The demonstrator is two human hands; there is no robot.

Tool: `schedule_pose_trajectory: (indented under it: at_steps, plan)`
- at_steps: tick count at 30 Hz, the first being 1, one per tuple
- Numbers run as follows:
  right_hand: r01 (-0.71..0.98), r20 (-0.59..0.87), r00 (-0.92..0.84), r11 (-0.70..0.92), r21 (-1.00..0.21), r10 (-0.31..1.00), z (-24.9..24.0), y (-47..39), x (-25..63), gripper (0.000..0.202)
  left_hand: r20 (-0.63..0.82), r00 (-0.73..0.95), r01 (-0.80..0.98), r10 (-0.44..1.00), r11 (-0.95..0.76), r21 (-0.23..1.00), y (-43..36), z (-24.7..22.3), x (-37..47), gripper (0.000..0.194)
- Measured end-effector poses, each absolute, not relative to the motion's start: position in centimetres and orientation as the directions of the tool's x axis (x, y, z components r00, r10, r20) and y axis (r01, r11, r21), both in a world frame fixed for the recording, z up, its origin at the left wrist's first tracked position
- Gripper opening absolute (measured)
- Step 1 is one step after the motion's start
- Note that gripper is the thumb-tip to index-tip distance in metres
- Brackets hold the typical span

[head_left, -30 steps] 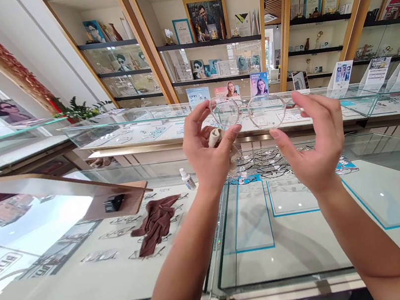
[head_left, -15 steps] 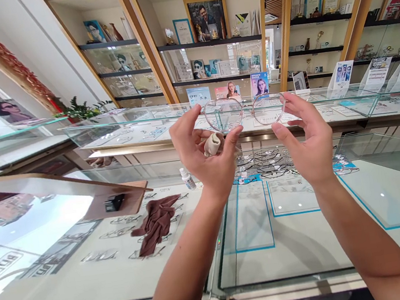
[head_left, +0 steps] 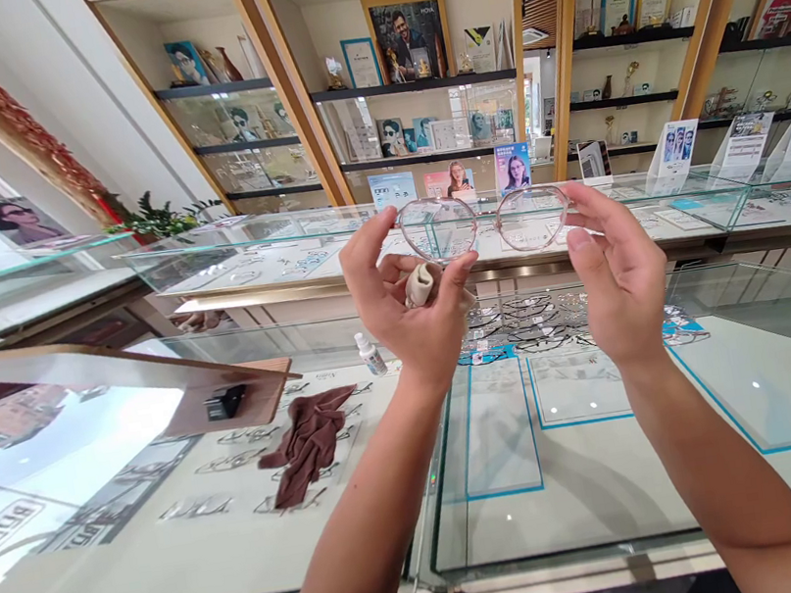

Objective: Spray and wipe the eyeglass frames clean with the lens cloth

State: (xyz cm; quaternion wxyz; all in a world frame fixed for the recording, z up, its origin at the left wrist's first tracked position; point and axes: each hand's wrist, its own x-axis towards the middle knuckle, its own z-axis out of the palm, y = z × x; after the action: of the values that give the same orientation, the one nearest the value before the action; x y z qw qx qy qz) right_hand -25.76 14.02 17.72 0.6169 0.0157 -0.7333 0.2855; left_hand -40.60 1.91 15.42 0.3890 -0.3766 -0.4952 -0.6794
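Observation:
A pair of thin-rimmed round glasses (head_left: 439, 228) is held up in front of me, lenses facing me. My left hand (head_left: 412, 304) grips the left lens rim between thumb and fingers, and a crumpled beige cloth (head_left: 422, 286) is tucked in its curled fingers. At the other end, my right hand (head_left: 619, 273) has its fingers at the right side of the frame; its thumb is below them, off the lens. A dark brown cloth (head_left: 309, 443) lies on the glass counter at the left, with a small white spray bottle (head_left: 369, 354) beyond it.
Under my hands is a glass display counter (head_left: 583, 506) with several glasses and blue-edged panels. A wooden-edged mirror (head_left: 86, 412) with a small black box (head_left: 225, 402) juts in from the left. Farther back stand another glass case (head_left: 287, 268) and shelves.
My right thumb has drawn back from the right lens rim, and my right hand has shifted slightly right. The glasses have turned a little, with the lenses sitting slightly differently.

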Motion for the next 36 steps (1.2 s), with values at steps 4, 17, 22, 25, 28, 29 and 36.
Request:
schedule_pose_trajectory:
  at_steps: [4, 17, 22, 25, 28, 29, 36]
  plan:
    - [-0.388, 0.908, -0.189, 0.821, -0.418, 0.374, 17.9, 13.9, -25.7, 0.037, 0.899, -0.404, 0.905, -0.168, -0.213, 0.367, 2.1, 15.2, -40.8, 0.068]
    - [-0.393, 0.892, -0.178, 0.801, -0.452, 0.416, 17.8, 15.3, -26.0, 0.034, 0.917, -0.366, 0.929, -0.159, -0.118, 0.35, 2.4, 15.0, -40.6, 0.073]
    - [-0.42, 0.877, -0.194, 0.771, -0.479, 0.439, 17.8, 15.4, -26.1, 0.033, 0.933, -0.297, 0.955, -0.203, -0.084, 0.286, 2.5, 15.1, -40.3, 0.064]
    - [-0.428, 0.869, -0.191, 0.758, -0.492, 0.456, 17.9, 15.2, -26.1, 0.033, 0.933, -0.301, 0.954, -0.197, -0.064, 0.294, 2.5, 15.2, -40.2, 0.064]
    - [-0.449, 0.859, -0.191, 0.735, -0.507, 0.475, 17.9, 15.3, -26.1, 0.03, 0.926, -0.335, 0.942, -0.174, -0.06, 0.329, 2.4, 15.0, -40.2, 0.065]
    - [-0.455, 0.862, -0.191, 0.736, -0.501, 0.469, 17.8, 15.4, -26.1, 0.029, 0.925, -0.342, 0.939, -0.165, -0.078, 0.334, 2.4, 15.0, -40.2, 0.065]
    - [-0.502, 0.868, -0.217, 0.711, -0.492, 0.447, 17.8, 15.7, -26.0, 0.027, 0.934, -0.298, 0.943, -0.195, -0.209, 0.257, 2.8, 14.9, -40.7, 0.067]
